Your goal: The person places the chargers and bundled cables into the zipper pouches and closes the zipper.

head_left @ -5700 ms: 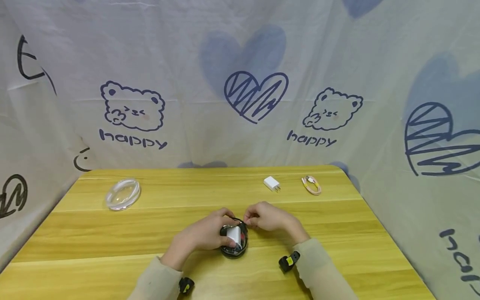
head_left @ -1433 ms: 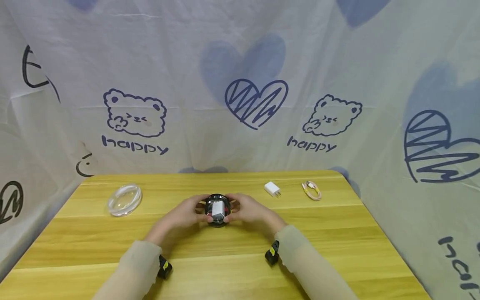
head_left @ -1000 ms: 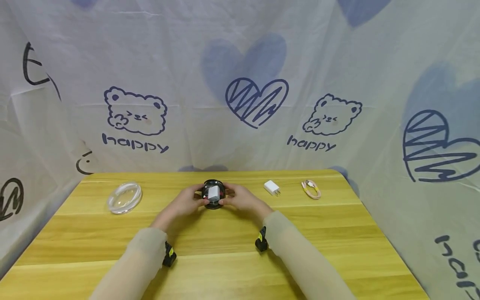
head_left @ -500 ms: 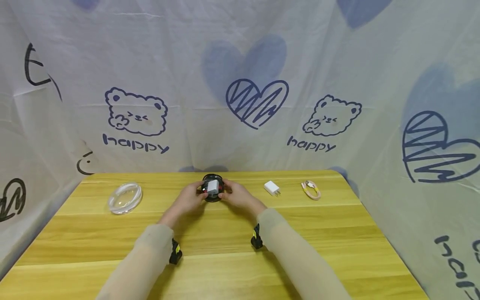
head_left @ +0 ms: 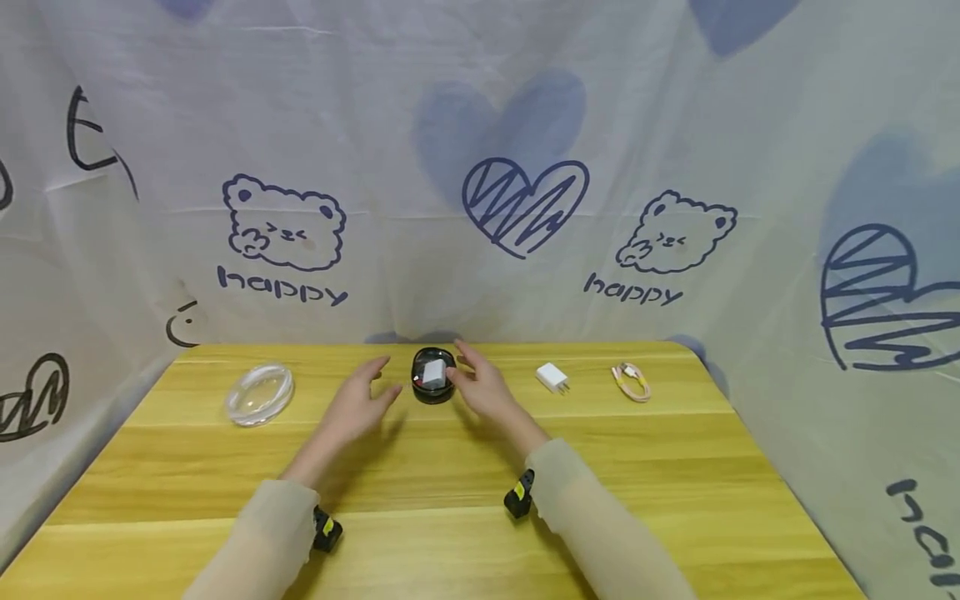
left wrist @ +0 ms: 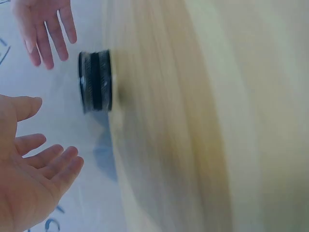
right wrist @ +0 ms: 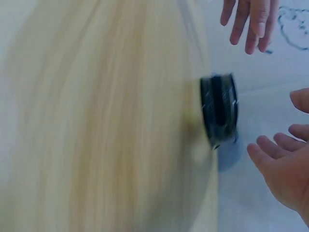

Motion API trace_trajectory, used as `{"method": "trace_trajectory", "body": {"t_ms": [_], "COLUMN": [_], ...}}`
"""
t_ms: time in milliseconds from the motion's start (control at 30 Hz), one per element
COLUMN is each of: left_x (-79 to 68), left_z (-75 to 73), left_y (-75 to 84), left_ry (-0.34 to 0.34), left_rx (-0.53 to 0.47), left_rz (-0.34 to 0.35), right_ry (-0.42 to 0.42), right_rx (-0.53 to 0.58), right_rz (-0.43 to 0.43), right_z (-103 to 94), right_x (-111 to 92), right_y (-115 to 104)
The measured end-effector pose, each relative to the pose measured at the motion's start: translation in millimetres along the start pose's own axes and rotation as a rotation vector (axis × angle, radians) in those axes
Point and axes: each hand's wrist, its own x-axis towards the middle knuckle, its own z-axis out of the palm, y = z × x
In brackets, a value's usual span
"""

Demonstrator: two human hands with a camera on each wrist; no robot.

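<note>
A small round black zip case (head_left: 432, 398) with a see-through top rests near the table's back edge, a white block (head_left: 433, 373) showing inside it. Its dark ridged side wall (left wrist: 95, 81) faces me in the left wrist view. My left hand (head_left: 360, 402) is spread apart to the left of the case, thumb and fingers parted around nothing. On the other side my right hand (head_left: 486, 390) has its fingers loosely extended, the thumb tip right by the case's edge. A gap shows between the right hand (right wrist: 285, 169) and the case (right wrist: 219, 108) in the right wrist view.
On the wooden table (head_left: 420, 483), a coil of clear tubing (head_left: 258, 395) lies at the back left. A white charger plug (head_left: 552, 377) and a coiled pink cable (head_left: 632, 382) lie at the back right. A printed cloth (head_left: 405, 275) hangs behind the table.
Both hands gripped the case and carried it from the table's middle to near its back edge. Now they have let go, the left hand drawn away leftward.
</note>
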Motion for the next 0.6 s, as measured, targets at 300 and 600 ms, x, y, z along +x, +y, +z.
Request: {"method": "trace_trajectory", "body": {"t_ms": [300, 600], "left_x": [-34.1, -50.0], "left_z": [-43.8, -88.8], "left_y": [-11.9, -43.5], "left_ry": [0.122, 0.207], "left_rx": [0.048, 0.095], "left_rz": [0.018, -0.029], "right_ry": [0.016, -0.075], "right_rx": [0.077, 0.014], "right_rz": [-0.2, -0.203], "right_z": [15.8, 52.5], "right_x": [-14.4, -13.8], "right_y": [-29.9, -50.7]}}
